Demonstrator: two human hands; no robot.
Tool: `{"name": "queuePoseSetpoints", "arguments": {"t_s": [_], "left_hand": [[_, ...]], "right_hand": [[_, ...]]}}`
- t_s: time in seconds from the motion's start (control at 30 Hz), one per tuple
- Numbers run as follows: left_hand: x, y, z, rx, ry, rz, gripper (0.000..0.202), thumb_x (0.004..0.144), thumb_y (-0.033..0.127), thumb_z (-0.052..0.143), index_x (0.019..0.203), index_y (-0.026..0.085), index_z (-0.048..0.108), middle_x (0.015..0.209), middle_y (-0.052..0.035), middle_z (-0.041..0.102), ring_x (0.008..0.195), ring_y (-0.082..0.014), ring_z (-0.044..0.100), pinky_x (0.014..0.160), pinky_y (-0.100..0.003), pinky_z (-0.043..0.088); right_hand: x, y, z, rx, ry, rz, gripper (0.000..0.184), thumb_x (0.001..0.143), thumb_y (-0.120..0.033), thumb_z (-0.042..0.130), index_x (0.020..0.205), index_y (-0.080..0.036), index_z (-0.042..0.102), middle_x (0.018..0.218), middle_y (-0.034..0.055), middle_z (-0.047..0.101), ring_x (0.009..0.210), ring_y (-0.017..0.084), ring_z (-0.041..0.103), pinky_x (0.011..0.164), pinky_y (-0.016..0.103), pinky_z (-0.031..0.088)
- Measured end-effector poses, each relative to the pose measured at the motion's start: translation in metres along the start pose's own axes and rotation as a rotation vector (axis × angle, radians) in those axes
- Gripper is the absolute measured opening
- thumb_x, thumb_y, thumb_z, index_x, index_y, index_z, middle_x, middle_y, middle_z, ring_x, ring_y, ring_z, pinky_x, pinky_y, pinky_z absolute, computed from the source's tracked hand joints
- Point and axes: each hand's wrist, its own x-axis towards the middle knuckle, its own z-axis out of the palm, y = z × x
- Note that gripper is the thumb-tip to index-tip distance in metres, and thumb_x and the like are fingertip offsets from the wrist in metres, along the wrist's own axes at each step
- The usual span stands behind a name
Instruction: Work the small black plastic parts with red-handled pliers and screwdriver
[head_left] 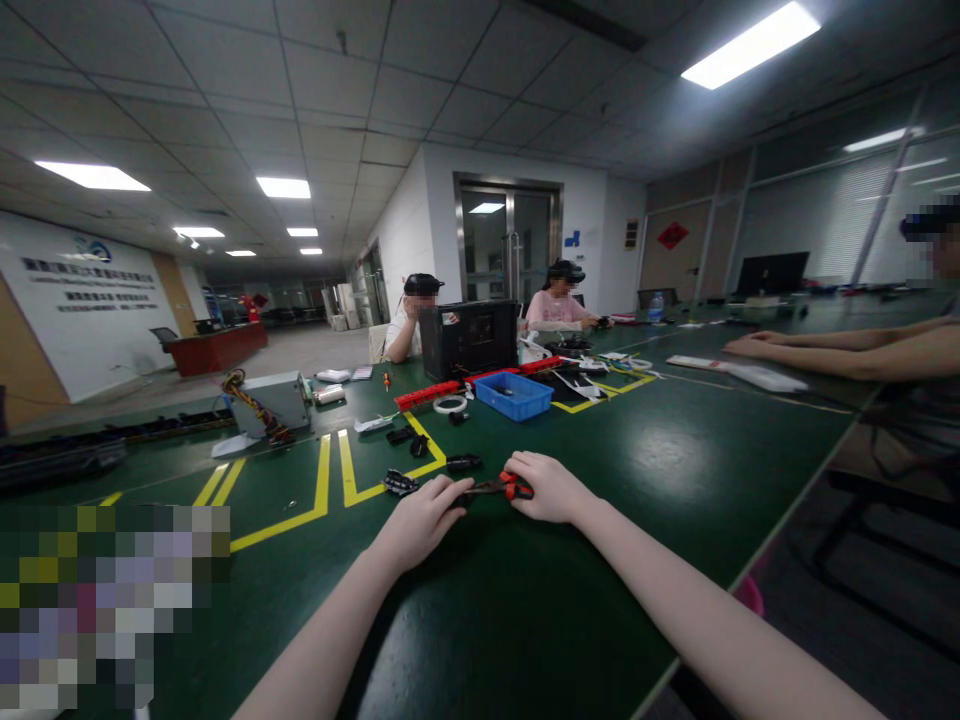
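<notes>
My right hand is closed around the red handles of a pair of pliers, whose dark jaws point left. At those jaws, the fingers of my left hand are pressed together; what they pinch, if anything, is too small to make out. Just beyond my hands lies a black cable bundle. Another dark coiled bundle rests by my left hand, with small black parts farther back.
A blue bin stands mid-table beside red strips and a roll of white tape. Behind is a black computer case. A power supply sits left. Co-workers sit across and at right, one resting forearms on the table.
</notes>
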Motion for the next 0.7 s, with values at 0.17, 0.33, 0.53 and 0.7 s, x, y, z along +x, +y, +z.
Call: {"name": "queuePoseSetpoints", "arguments": {"t_s": [0.17,0.33,0.53,0.7], "left_hand": [[0.0,-0.0005,0.0009,-0.009,0.002,0.002,0.041,0.096,0.028,0.041,0.137,0.029,0.04,0.114,-0.0058,0.057,0.101,-0.0196,0.059,0.089,-0.034,0.051],[-0.0004,0.0003,0.0014,-0.041,0.008,-0.029,0.041,0.097,0.029,0.041,0.137,0.029,0.04,0.114,-0.0049,0.058,0.101,-0.0191,0.059,0.091,-0.034,0.05],[-0.0003,0.0025,-0.0001,-0.026,-0.006,-0.038,0.041,0.097,0.029,0.039,0.138,0.028,0.039,0.111,-0.005,0.06,0.1,-0.0195,0.06,0.09,-0.035,0.051],[-0.0007,-0.0003,0.0029,-0.014,-0.01,-0.024,0.043,0.097,0.03,0.039,0.14,0.027,0.036,0.11,-0.0056,0.062,0.099,-0.0197,0.062,0.089,-0.034,0.051]], "right_hand": [[0.0004,0.0004,-0.0003,-0.014,0.005,0.0,0.02,0.07,-0.023,0.062,0.089,-0.019,0.056,0.088,0.0042,0.058,0.08,0.018,0.053,0.072,0.03,0.042],[0.0017,0.0018,-0.0002,-0.04,0.048,-0.027,0.022,0.07,-0.024,0.061,0.091,-0.019,0.056,0.09,0.0057,0.058,0.081,0.019,0.053,0.072,0.031,0.04],[0.002,0.0024,0.0006,-0.063,0.067,-0.044,0.024,0.071,-0.024,0.06,0.094,-0.018,0.057,0.093,0.007,0.059,0.083,0.02,0.053,0.073,0.032,0.038],[0.0023,0.0035,0.0017,-0.066,0.082,-0.057,0.024,0.072,-0.024,0.06,0.095,-0.018,0.057,0.095,0.0078,0.06,0.085,0.021,0.053,0.075,0.033,0.038]]}}
